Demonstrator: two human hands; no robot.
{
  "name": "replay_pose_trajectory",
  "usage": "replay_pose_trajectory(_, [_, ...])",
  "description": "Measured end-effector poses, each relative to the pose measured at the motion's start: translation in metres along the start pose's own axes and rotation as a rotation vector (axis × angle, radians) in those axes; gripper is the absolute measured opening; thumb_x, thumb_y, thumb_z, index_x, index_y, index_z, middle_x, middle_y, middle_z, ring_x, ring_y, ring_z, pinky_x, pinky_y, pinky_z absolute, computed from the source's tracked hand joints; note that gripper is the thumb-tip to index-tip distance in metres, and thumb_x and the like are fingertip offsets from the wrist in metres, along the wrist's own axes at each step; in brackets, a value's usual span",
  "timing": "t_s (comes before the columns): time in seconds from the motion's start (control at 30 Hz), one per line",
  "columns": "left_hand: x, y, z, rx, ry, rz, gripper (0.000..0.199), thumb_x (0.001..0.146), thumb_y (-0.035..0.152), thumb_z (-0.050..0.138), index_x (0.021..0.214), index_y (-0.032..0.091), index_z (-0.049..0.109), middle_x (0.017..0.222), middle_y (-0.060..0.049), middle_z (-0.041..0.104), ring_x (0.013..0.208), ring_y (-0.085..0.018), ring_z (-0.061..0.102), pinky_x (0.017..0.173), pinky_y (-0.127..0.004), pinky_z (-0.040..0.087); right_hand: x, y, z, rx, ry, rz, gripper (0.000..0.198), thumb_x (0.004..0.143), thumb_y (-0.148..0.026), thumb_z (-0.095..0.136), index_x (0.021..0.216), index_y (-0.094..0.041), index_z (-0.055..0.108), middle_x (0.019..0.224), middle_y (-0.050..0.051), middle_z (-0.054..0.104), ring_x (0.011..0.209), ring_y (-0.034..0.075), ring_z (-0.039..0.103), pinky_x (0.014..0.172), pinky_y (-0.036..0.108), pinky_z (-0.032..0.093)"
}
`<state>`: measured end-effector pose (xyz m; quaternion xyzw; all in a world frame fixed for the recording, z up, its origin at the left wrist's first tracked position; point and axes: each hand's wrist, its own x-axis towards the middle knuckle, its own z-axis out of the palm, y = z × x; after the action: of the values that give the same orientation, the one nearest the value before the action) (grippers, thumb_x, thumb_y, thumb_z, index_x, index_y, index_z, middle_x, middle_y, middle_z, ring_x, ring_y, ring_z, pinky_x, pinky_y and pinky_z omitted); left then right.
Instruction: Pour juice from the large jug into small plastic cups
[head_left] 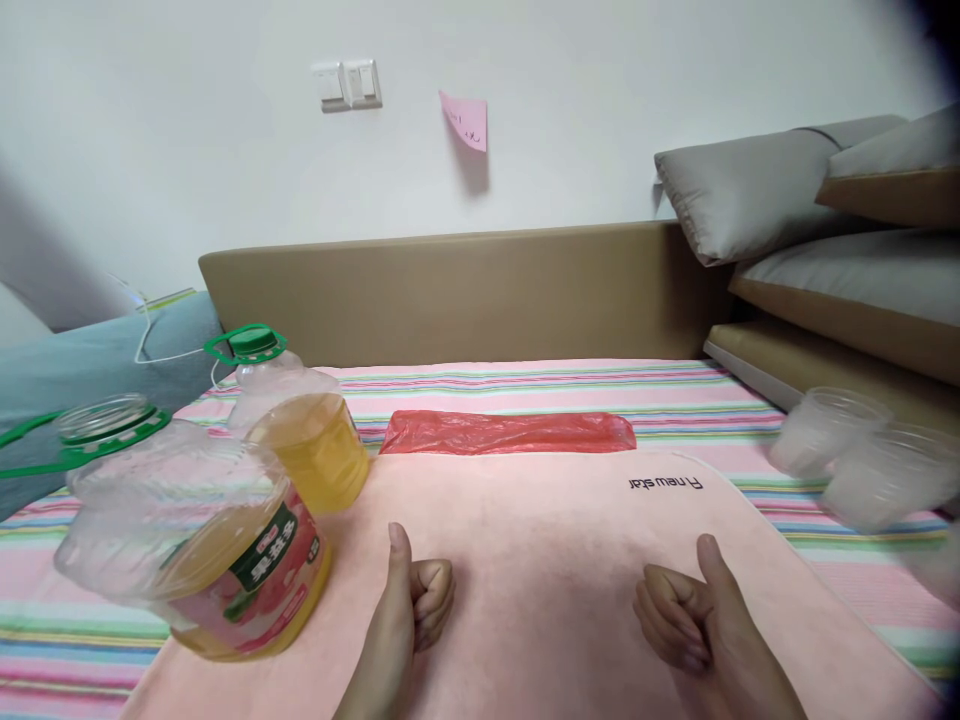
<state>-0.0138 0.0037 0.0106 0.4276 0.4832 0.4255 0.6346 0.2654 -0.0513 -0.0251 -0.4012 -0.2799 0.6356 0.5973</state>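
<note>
**Near jug [277, 575] and far jug [319, 450] at left, both your hands without a hold**

You have the two jugs at the left side of the pink mat [540, 540], the near one just beside your left hand [420, 600]. Your left hand and right hand [686, 615] are both curled into fists, thumbs up, with nothing visible in either; whether they touch the mat you can't tell from here. Held apart like that, they frame the middle of the mat.

Standing at the side, the jugs probably leave your hands that middle. The far jug wears its green cap [255, 342], likely to keep its amber liquid in; the near jug's mouth looks uncapped, so a knock there could spill. The mat presumably shields the striped sheet [525, 380].

For edges, the red bag [510, 433] lies along the mat's far side, with the headboard [450, 300] upright behind it. Clear cups [892, 485] stand on the sheet beyond the mat's right edge, near the cushions [780, 190]. You have most room between your hands and on toward the bag; your left hand has least, with the near jug so close.
</note>
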Motion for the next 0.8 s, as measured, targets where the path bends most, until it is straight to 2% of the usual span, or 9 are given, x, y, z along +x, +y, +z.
replay_pose_trajectory(0.13, [0.0004, -0.0015, -0.0021, 0.002, -0.010, 0.005, 0.086, 0.071, 0.107, 0.033, 0.049, 0.025, 0.025, 0.048, 0.008, 0.016, 0.044, -0.005, 0.008, 0.048, -0.029, 0.002, 0.0012, 0.0005, -0.0010, 0.016, -0.018, -0.012, 0.078, 0.100, -0.084, 0.048, 0.055, -0.021, 0.041, 0.055, -0.001, 0.024, 0.057, 0.016, 0.012, 0.057, 0.037, 0.015])
replay_pose_trajectory(0.47, [-0.0008, 0.0006, 0.0003, 0.002, -0.007, -0.014, 0.087, 0.067, 0.110, 0.034, 0.048, 0.025, 0.025, 0.046, 0.008, 0.016, 0.043, -0.005, 0.008, 0.048, -0.029, 0.001, 0.0011, -0.0007, -0.0012, -0.002, -0.019, -0.031, 0.078, 0.103, -0.083, 0.043, 0.056, -0.021, 0.041, 0.056, -0.001, 0.025, 0.057, 0.016, 0.013, 0.056, 0.036, 0.017])
replay_pose_trajectory(0.8, [-0.0001, -0.0001, 0.0004, 0.007, -0.004, -0.006, 0.087, 0.069, 0.109, 0.033, 0.048, 0.025, 0.025, 0.047, 0.008, 0.017, 0.044, -0.005, 0.009, 0.049, -0.030, 0.002, 0.0023, 0.0002, -0.0025, -0.013, -0.020, -0.022, 0.077, 0.103, -0.082, 0.046, 0.056, -0.021, 0.040, 0.057, -0.001, 0.025, 0.057, 0.016, 0.013, 0.056, 0.037, 0.017])
